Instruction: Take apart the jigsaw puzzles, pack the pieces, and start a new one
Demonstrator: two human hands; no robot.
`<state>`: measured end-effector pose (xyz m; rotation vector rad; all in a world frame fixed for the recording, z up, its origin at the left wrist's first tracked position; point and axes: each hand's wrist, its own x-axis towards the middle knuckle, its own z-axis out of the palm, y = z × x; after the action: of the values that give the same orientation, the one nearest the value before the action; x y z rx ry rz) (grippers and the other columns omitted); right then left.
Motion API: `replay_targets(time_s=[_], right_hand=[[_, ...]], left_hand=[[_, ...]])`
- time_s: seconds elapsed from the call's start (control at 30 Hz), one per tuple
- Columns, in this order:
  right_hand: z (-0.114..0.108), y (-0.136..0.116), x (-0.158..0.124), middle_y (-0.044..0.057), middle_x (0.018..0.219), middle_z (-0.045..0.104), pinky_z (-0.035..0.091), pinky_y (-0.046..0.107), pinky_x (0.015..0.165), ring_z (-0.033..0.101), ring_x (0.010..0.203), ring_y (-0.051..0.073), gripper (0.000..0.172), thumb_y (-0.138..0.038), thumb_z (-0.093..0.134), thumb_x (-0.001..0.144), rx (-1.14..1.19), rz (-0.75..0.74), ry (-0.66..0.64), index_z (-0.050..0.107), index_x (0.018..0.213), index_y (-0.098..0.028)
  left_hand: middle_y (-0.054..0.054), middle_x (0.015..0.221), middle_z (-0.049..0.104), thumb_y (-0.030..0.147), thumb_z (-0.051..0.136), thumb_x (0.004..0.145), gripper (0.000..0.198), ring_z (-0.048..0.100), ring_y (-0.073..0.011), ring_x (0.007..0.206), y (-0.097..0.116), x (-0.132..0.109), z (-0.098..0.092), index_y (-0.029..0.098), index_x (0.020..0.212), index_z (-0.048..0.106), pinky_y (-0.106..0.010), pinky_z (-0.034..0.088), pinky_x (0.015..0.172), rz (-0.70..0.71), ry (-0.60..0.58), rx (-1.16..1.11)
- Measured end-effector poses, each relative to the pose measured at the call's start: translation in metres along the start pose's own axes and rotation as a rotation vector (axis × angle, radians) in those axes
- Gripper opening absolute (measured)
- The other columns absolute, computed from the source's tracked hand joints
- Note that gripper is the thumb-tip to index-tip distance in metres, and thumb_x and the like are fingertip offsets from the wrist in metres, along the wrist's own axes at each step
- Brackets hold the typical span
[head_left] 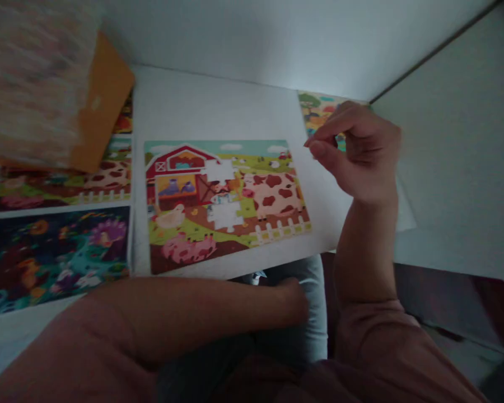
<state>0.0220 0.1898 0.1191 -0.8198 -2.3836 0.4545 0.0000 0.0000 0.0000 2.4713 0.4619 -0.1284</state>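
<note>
A farm jigsaw puzzle [224, 204] lies flat on the white table [218, 112], showing a red barn, a spotted cow and a pink pig. Two piece-shaped gaps in it show white. My right hand [353, 154] is raised above the table's right side, its thumb and index finger pinched together, close to a partly hidden colourful puzzle [319, 112]. Nothing is clearly visible in the pinch. My left hand [292, 299] lies below the table's near edge against grey cloth [313, 313], its fingers hidden.
Two more picture puzzles lie at left, one dark and flowery [54, 257], one with cow spots [63, 184]. A blurred flat object [33, 78] and an orange-brown card [103, 101] overhang them. A pale wall [457, 151] rises at right.
</note>
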Motion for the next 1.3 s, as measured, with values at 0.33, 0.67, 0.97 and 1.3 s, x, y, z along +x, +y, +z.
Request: replay_targets(time_s=[0.33, 0.67, 0.97, 1.3], right_hand=[[-0.105, 0.134, -0.13, 0.006, 0.086, 0.059, 0.042, 0.033, 0.059, 0.048, 0.063, 0.016, 0.036, -0.056, 0.055, 0.079, -0.431, 0.402, 0.112, 0.058, 0.097, -0.025], [-0.059, 0.149, -0.13, 0.01, 0.105, 0.054, 0.047, 0.044, 0.07, 0.056, 0.087, 0.023, 0.048, -0.061, 0.058, 0.073, -0.529, 0.587, 0.176, 0.056, 0.106, -0.026], [-0.049, 0.133, -0.12, 0.002, 0.086, 0.061, 0.049, 0.038, 0.07, 0.058, 0.072, 0.02, 0.046, -0.037, 0.068, 0.073, -0.076, 0.511, 0.135, 0.046, 0.113, -0.03], [-0.002, 0.01, 0.004, 0.002, 0.101, 0.06, 0.051, 0.033, 0.074, 0.06, 0.08, 0.016, 0.032, -0.025, 0.063, 0.079, 0.349, -0.023, -0.163, 0.057, 0.111, -0.027]], left_hand=[[-0.009, 0.082, 0.067, 0.012, 0.055, 0.077, 0.012, 0.058, -0.018, 0.075, -0.006, 0.005, -0.005, 0.013, 0.081, 0.067, -0.028, 0.022, 0.064, 0.023, -0.014, 0.041], [-0.008, 0.086, 0.067, 0.012, 0.049, 0.079, 0.017, 0.058, -0.0185, 0.078, -0.008, 0.01, 0.003, 0.013, 0.081, 0.066, -0.031, 0.025, 0.067, 0.066, 0.024, 0.053], [-0.008, 0.08, 0.068, 0.013, 0.055, 0.076, 0.011, 0.061, -0.02, 0.073, -0.003, 0.009, 0.012, 0.015, 0.073, 0.066, -0.032, 0.033, 0.06, 0.071, 0.048, 0.117], [-0.003, 0.082, 0.069, 0.01, 0.057, 0.075, 0.016, 0.064, -0.0197, 0.075, 0.0, 0.011, 0.021, 0.02, 0.069, 0.067, -0.034, 0.045, 0.056, 0.094, 0.068, 0.173]])
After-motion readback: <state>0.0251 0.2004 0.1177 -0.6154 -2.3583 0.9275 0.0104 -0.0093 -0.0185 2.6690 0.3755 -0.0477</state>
